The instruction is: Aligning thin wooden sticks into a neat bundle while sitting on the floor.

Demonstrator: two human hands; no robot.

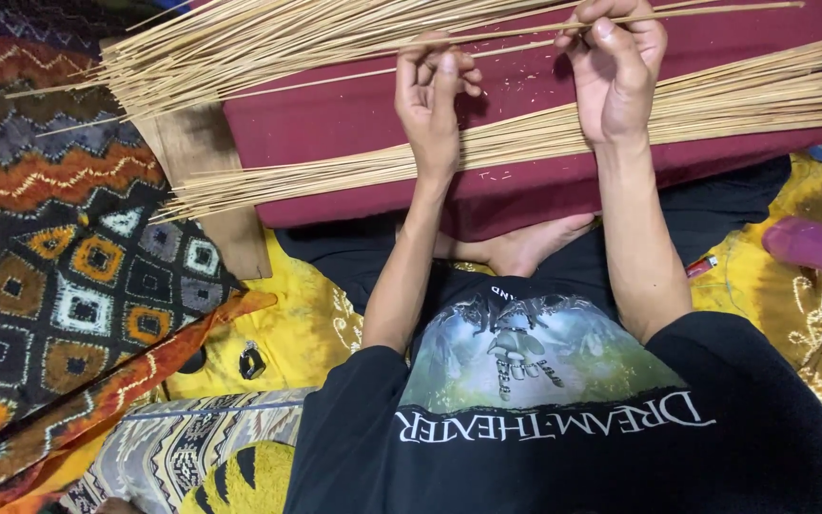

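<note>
Both my hands pinch one thin bamboo stick (516, 30) that runs across the top of the view. My left hand (433, 95) grips it near the middle, fingers curled. My right hand (617, 62) holds it further right, thumb and fingers closed on it. Below the hands a long bundle of similar pale sticks (544, 128) lies across a dark red cloth-covered board (335, 114). A second fanned bundle of sticks (240, 43) lies at the upper left, beyond the held stick.
A wooden plank (211, 181) juts out under the red board at the left. Patterned batik cloths (59, 257) cover the floor left of me, yellow cloth (287, 333) lies under my legs. A pink object (820, 247) sits at the right edge.
</note>
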